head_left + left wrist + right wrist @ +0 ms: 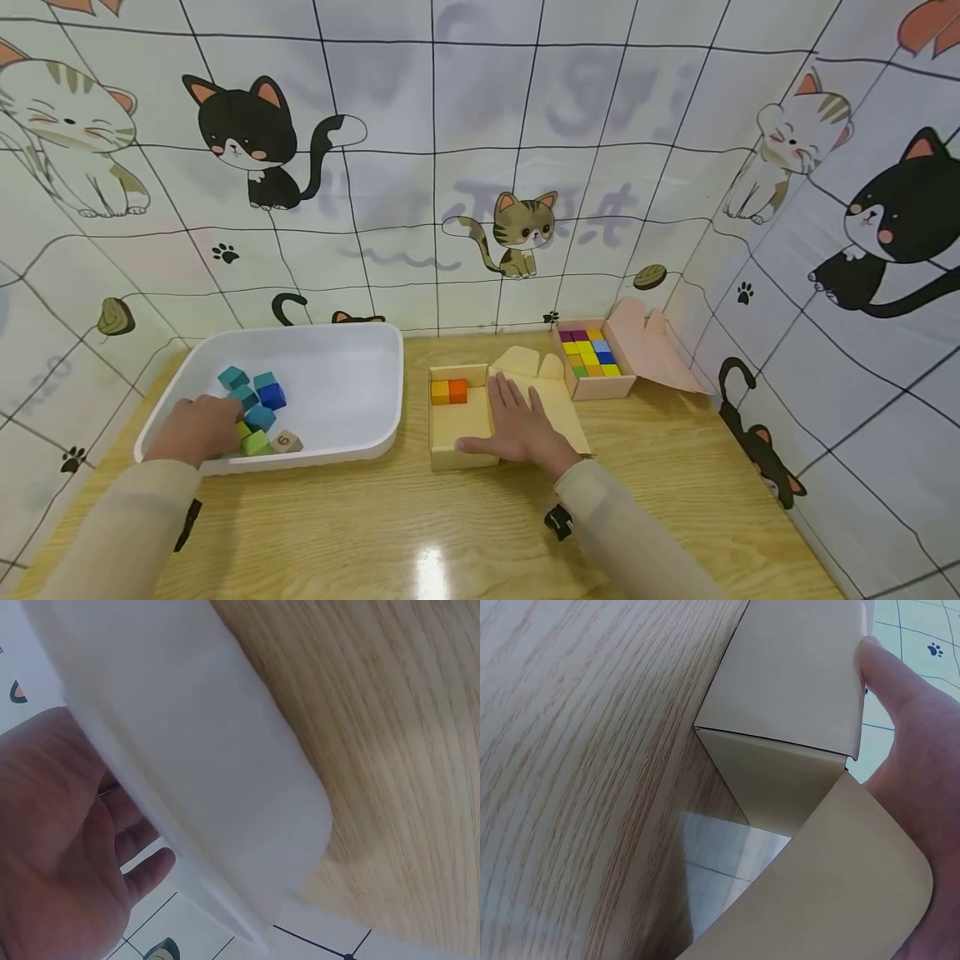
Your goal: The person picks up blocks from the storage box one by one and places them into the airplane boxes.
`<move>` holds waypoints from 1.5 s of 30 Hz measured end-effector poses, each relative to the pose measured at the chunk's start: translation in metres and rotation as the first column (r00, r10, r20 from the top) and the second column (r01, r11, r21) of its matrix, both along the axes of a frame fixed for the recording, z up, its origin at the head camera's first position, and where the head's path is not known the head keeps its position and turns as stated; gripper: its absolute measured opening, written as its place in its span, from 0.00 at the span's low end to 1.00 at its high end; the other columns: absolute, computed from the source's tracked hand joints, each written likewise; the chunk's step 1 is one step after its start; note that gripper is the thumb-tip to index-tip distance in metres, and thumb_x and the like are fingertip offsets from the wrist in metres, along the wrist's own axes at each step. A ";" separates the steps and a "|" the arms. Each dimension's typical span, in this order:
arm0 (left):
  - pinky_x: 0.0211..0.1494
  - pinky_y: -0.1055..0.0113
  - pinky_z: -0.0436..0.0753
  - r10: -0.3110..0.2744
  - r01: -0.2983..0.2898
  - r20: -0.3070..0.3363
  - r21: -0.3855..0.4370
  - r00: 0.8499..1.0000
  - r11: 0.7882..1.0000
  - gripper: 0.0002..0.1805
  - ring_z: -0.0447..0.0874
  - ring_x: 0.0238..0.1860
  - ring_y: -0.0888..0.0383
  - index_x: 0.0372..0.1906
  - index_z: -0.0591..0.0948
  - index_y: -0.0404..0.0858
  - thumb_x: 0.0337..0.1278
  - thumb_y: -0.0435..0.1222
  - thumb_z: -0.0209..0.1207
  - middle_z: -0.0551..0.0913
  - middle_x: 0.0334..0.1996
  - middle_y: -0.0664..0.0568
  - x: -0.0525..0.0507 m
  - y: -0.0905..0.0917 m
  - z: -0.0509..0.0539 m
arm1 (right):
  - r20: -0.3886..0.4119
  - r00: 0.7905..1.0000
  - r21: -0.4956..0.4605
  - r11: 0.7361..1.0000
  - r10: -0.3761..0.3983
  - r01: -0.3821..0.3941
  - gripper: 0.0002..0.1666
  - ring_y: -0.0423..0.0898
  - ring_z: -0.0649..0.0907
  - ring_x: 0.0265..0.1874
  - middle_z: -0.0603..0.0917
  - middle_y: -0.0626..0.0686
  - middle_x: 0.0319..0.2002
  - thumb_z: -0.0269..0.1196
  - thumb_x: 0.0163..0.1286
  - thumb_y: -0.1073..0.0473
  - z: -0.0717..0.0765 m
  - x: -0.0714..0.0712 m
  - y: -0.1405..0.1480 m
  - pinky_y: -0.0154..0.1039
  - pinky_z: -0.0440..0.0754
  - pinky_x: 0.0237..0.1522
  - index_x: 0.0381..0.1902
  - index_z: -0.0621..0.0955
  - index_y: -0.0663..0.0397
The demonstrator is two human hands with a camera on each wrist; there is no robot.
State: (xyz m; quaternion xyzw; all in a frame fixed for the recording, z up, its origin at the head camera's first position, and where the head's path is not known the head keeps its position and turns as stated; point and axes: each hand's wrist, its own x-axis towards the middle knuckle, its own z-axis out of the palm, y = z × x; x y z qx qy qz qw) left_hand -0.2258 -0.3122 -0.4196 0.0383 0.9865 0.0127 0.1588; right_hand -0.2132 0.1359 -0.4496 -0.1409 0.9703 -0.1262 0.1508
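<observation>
Just rightward of the left hand (197,427), its hold unclear, cubes (260,418) lie lower left; the right hand (519,423) splays.

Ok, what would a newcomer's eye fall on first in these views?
Probably the cartoon cats on the wall covering behind the table. Next, the white tray at the left, with the left hand at its blue and green cubes. Then the pink box at the right rear, holding rows of bright cubes, and the right hand laid across the pale yellow box in the middle.
</observation>
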 end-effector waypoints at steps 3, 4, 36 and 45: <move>0.42 0.45 0.71 -0.008 0.009 -0.030 0.008 1.000 1.000 0.09 0.70 0.31 0.46 0.36 0.83 0.34 0.48 0.32 0.59 0.80 0.28 0.46 0.001 -0.002 0.002 | -0.004 1.000 0.003 1.000 0.001 -0.001 0.72 0.54 0.44 0.79 0.39 0.57 0.79 0.50 0.54 0.15 0.000 0.000 0.000 0.60 0.36 0.77 0.78 0.39 0.57; 0.41 0.46 0.71 -0.012 0.012 -0.039 0.012 0.999 1.000 0.09 0.70 0.31 0.47 0.36 0.83 0.34 0.47 0.33 0.60 0.80 0.27 0.47 0.001 -0.002 0.003 | -0.004 1.000 0.006 1.000 0.000 0.000 0.72 0.54 0.44 0.79 0.39 0.57 0.79 0.50 0.54 0.15 0.000 0.000 0.000 0.60 0.36 0.77 0.78 0.39 0.57; 0.59 0.41 0.71 -0.202 0.271 -0.437 0.102 0.877 0.957 0.20 0.75 0.49 0.44 0.50 0.81 0.38 0.50 0.40 0.62 0.86 0.39 0.47 -0.035 0.129 0.051 | 0.001 1.000 0.020 1.000 -0.005 0.005 0.72 0.53 0.44 0.79 0.38 0.55 0.79 0.50 0.54 0.15 -0.003 -0.001 -0.002 0.59 0.35 0.77 0.78 0.39 0.55; 0.65 0.45 0.70 -0.292 0.400 -0.502 0.120 0.814 0.908 0.20 0.75 0.58 0.46 0.52 0.81 0.42 0.53 0.42 0.62 0.86 0.46 0.49 -0.043 0.189 0.041 | -0.001 1.000 0.032 0.999 -0.013 0.013 0.73 0.53 0.45 0.79 0.40 0.56 0.79 0.49 0.52 0.13 -0.003 -0.003 -0.002 0.59 0.36 0.77 0.78 0.40 0.56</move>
